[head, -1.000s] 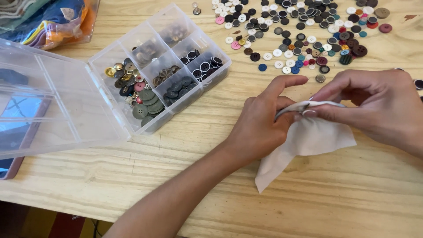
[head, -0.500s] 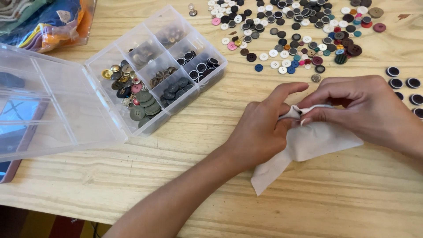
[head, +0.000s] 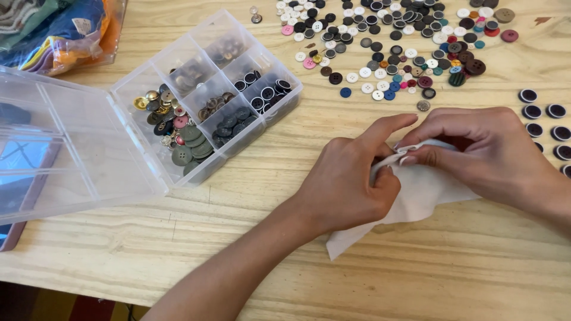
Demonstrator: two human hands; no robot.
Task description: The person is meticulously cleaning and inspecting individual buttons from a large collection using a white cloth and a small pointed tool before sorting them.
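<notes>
A small piece of white cloth [head: 410,205] lies on the wooden table [head: 178,249], gathered between both hands at its upper edge. My left hand [head: 348,178] grips the cloth from the left, index finger stretched out above it. My right hand [head: 482,151] pinches the same upper edge with thumb and fingertips. Whatever sits between the fingertips is hidden.
An open clear plastic organizer box [head: 214,89] holds sorted buttons in compartments, its lid [head: 65,148] flat to the left. Several loose coloured buttons [head: 392,47] are scattered at the top. A row of dark white-rimmed buttons [head: 544,122] lies at right. Folded fabrics in a bag [head: 59,27] sit top left.
The view has shifted slightly, so the hands sit lower and the dark buttons at right came into view. Both hands stay closed on the cloth's upper edge.
</notes>
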